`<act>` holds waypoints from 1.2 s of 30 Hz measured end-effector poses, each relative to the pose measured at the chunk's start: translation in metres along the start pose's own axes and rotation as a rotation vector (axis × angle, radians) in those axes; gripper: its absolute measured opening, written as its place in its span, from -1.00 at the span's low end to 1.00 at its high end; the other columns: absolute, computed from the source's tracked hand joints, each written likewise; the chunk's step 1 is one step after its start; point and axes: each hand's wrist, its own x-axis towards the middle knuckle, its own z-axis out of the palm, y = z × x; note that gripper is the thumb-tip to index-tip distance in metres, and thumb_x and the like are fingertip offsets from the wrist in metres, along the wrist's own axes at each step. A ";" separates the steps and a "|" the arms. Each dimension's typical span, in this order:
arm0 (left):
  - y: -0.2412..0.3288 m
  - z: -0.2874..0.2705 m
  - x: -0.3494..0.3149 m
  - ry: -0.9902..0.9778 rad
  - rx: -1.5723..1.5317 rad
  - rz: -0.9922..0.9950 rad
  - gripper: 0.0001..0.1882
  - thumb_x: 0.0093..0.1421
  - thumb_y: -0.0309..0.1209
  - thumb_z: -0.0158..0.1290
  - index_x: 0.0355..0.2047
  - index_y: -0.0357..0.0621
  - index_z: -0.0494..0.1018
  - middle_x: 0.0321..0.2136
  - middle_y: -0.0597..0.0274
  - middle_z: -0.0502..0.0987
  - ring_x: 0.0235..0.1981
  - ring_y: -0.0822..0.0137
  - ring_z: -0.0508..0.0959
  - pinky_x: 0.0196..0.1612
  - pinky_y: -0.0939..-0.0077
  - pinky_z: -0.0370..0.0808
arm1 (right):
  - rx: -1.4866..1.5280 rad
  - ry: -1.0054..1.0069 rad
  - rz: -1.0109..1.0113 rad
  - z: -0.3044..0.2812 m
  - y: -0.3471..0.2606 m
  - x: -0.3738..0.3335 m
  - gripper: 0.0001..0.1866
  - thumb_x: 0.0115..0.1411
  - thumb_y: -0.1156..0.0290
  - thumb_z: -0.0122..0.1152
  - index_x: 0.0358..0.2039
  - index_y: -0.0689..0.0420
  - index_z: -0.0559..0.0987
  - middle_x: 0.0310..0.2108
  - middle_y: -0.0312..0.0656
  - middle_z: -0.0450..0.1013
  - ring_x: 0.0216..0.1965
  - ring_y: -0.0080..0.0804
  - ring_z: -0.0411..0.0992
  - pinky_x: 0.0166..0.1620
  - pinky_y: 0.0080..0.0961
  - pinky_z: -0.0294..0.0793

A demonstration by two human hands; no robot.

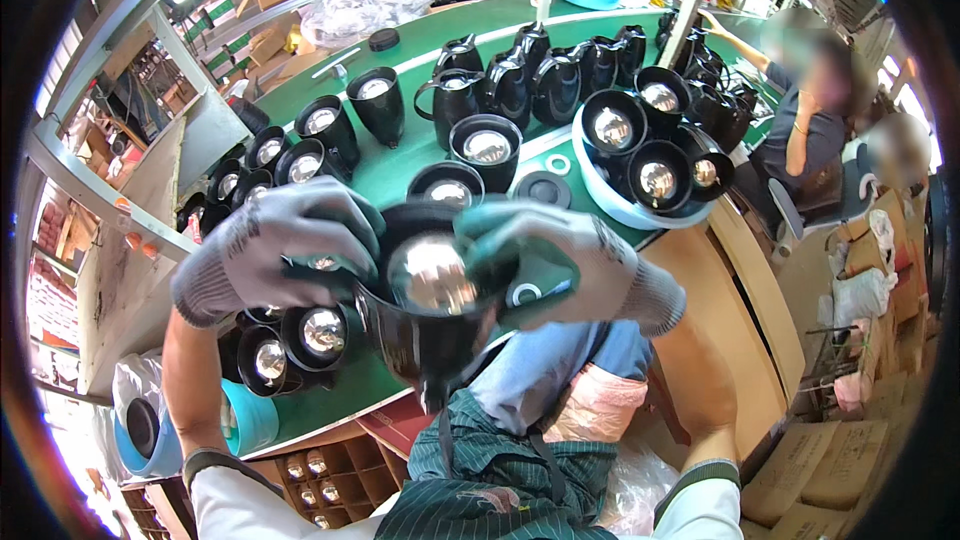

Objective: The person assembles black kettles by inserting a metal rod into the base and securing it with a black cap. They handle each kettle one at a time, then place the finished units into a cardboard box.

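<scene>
as i hold black jug (415,340) near dial centre, left hand (290,245) has fingers gripping rim at nine o'clock, right hand (560,258), blurred, at three, probably so silvery liner (432,275) faces up, steady. other jugs (556,85) stand toward twelve on green tabletop (380,177), presumably within reach.

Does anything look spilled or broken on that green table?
Nothing stands out as odd: I see no spill or break on the green table. The loose white ring near the black disc lies flat, like an ordinary part. The black jug between the left hand and right hand is blurred, so small scratches might not show.
</scene>
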 end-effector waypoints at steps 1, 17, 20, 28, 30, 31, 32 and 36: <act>-0.001 0.015 -0.003 -0.002 -0.110 0.010 -0.58 0.15 0.00 0.35 -0.28 -0.12 0.67 -0.17 0.14 0.58 -0.05 0.02 0.62 0.07 0.11 0.53 | 0.149 0.020 0.064 0.009 -0.004 -0.016 -0.34 -0.20 0.47 0.67 -0.03 0.13 0.55 0.18 0.00 0.49 0.19 -0.06 0.51 0.23 -0.23 0.48; -0.029 0.268 -0.039 0.302 -0.816 -0.550 -0.32 0.09 -0.47 0.37 0.23 -0.30 0.41 0.11 0.07 0.58 0.08 0.36 0.53 0.20 0.37 0.45 | 0.218 0.814 0.812 0.077 -0.049 -0.145 -0.51 -0.18 0.61 0.70 -0.30 0.24 0.51 0.16 0.10 0.45 0.09 -0.39 0.48 0.10 -0.41 0.52; -0.044 0.274 -0.038 0.390 -0.977 -0.623 -0.33 0.14 -0.48 0.34 0.26 -0.29 0.39 0.16 0.10 0.55 0.13 0.33 0.53 0.23 0.35 0.45 | 0.200 0.716 0.867 0.069 -0.035 -0.132 -0.52 -0.14 0.58 0.70 -0.28 0.29 0.52 0.28 0.26 0.40 0.19 -0.29 0.46 0.17 -0.33 0.51; -0.093 0.341 -0.054 0.474 -1.137 -0.724 -0.37 0.25 -0.40 0.24 0.31 -0.22 0.36 0.26 0.10 0.48 0.23 0.19 0.49 0.33 0.25 0.39 | 0.223 0.266 0.638 0.053 0.011 -0.101 -0.62 -0.02 0.39 0.66 -0.25 0.24 0.65 0.23 0.30 0.43 0.11 -0.03 0.58 0.12 -0.29 0.55; -0.100 0.344 -0.049 0.468 -1.188 -0.734 -0.36 0.25 -0.39 0.24 0.32 -0.21 0.36 0.26 0.10 0.47 0.24 0.18 0.48 0.34 0.24 0.38 | 0.431 0.159 0.579 0.046 0.026 -0.096 -0.63 0.02 0.43 0.59 -0.17 0.26 0.67 0.23 0.28 0.44 0.09 -0.04 0.59 0.12 -0.27 0.54; -0.099 0.346 -0.051 0.465 -1.199 -0.749 -0.36 0.25 -0.38 0.24 0.32 -0.21 0.35 0.26 0.10 0.46 0.24 0.18 0.48 0.35 0.24 0.38 | 0.460 0.156 0.567 0.035 0.039 -0.090 -0.72 0.09 0.43 0.54 -0.20 0.21 0.67 0.15 0.16 0.53 -0.07 -0.26 0.65 0.00 -0.43 0.61; -0.100 0.350 -0.050 0.468 -1.203 -0.760 -0.36 0.25 -0.38 0.24 0.32 -0.20 0.35 0.27 0.10 0.46 0.24 0.18 0.47 0.35 0.23 0.37 | 0.490 0.316 0.648 0.031 0.073 -0.090 -0.74 0.17 0.48 0.43 -0.13 0.25 0.66 0.09 0.07 0.56 -0.09 -0.33 0.64 -0.02 -0.47 0.61; -0.098 0.353 -0.044 0.460 -1.216 -0.778 -0.35 0.26 -0.36 0.24 0.33 -0.19 0.34 0.28 0.10 0.45 0.26 0.18 0.46 0.36 0.22 0.36 | -0.258 0.535 1.010 0.026 0.218 -0.090 -0.22 0.26 0.03 0.33 0.37 0.17 0.33 0.28 0.16 0.35 0.30 -0.07 0.35 0.30 -0.16 0.34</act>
